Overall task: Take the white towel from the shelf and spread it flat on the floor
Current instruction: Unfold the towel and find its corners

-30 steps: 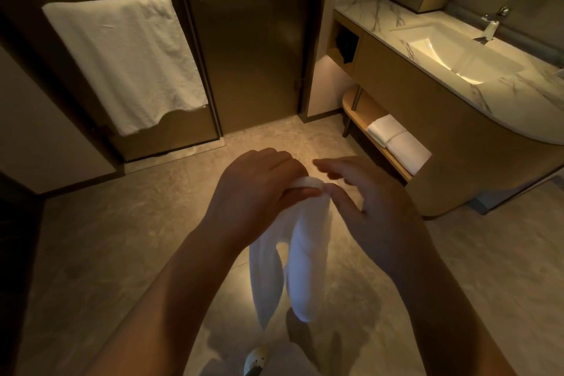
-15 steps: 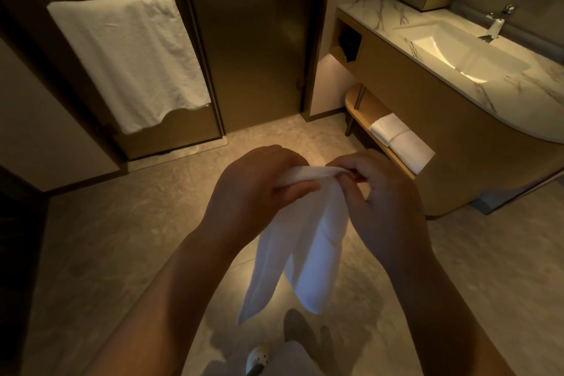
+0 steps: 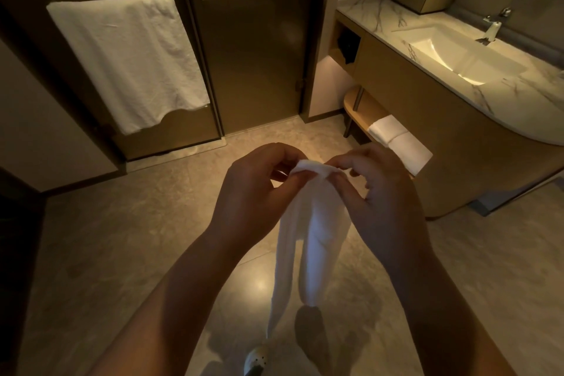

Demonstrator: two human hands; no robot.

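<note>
A small white towel hangs in folds in front of me, above the tiled floor. My left hand pinches its top edge from the left. My right hand pinches the same edge from the right, thumb and fingers close to the left hand's. The towel's lower end dangles near my shoe. The low wooden shelf under the vanity holds two more folded white towels.
A large white towel hangs on the glass door at the left. The vanity with marble top and sink fills the right side. My white shoe shows at the bottom. Bare floor lies to the left and ahead.
My right hand closed onto the towel's top edge beside the left hand. The towel has unrolled and hangs longer and narrower than before.
</note>
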